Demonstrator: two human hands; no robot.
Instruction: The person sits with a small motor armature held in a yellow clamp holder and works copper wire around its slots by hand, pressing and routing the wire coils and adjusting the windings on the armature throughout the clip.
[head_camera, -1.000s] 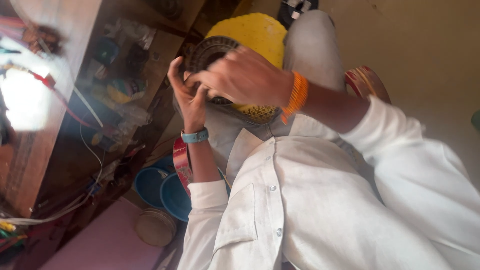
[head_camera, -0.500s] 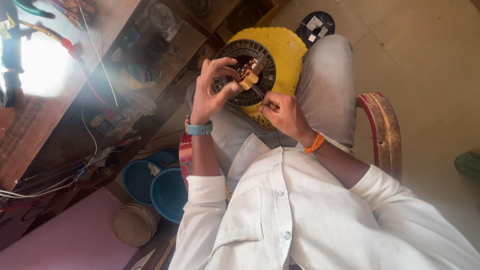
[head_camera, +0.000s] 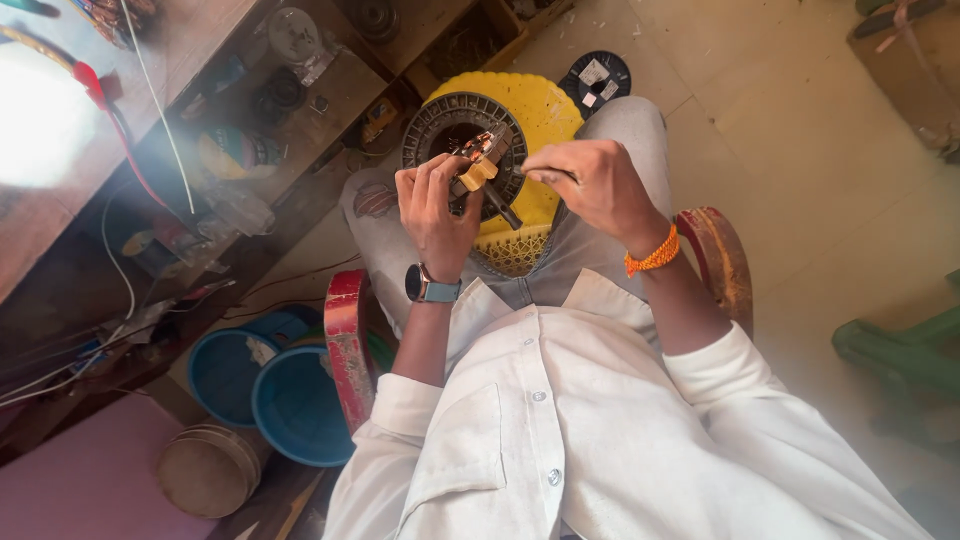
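While held up over the lap, small motor part (head_camera: 478, 172) with copper wire and a tan bit sits in the left hand (head_camera: 437, 208). Left hand closed round it, fingers curled tight, thumb side pressing the near end. Dark shaft pokes down and out from the part, toward the right hand (head_camera: 592, 186). Right hand just beside the part, fingers pinched narrow on a thin dark tool (head_camera: 548, 173), tip pointing at the part. Cannot tell if the tip touches it.

Right behind the part, a round black ring (head_camera: 440, 118) rests on a yellow plastic stool (head_camera: 543, 110) between the knees. Blue-grey watch (head_camera: 431, 288) on the left wrist, orange thread band (head_camera: 651, 256) on the right wrist. Red chair arm (head_camera: 347, 345) at the left, two blue tubs (head_camera: 270, 385) on the floor past it. Messy wooden bench (head_camera: 200, 120) farther left, with a red wire (head_camera: 112, 118).

Half a second ago, right hand lay lower, near the stool edge; now lifted up level with the part. Left hand holds the part as before.
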